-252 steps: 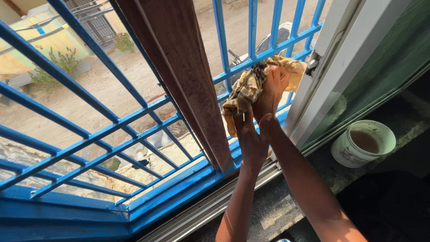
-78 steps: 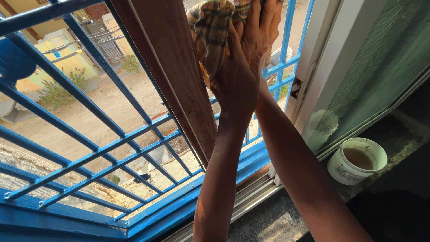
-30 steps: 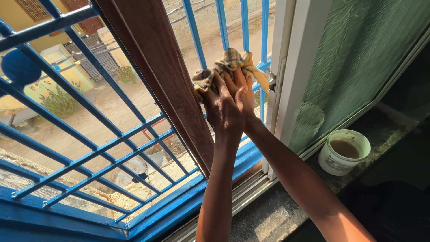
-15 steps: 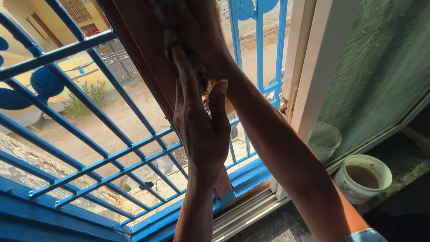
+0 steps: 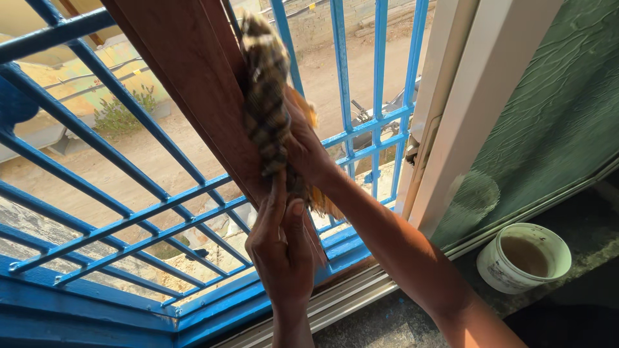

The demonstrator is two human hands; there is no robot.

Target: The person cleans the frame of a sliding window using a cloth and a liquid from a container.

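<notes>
Both hands are lying lower than half a second ago. Left hand (image 5: 282,248) is reaching up, fingers straight, fingertips touching the crumpled yellow-and-brown checked cloth (image 5: 265,106). Right hand (image 5: 308,154) is clamping that cloth against the smooth reddish-brown wooden shutter edge (image 5: 187,84). Blue painted metal window grille (image 5: 129,222) is standing behind; stained white plastic bucket (image 5: 523,258) is sitting on the speckled stone sill (image 5: 580,222).

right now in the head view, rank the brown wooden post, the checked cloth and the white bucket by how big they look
1. brown wooden post, largest by far
2. checked cloth
3. white bucket, though it looks close to the cloth, and differing distance from the camera makes that order unsure
</notes>
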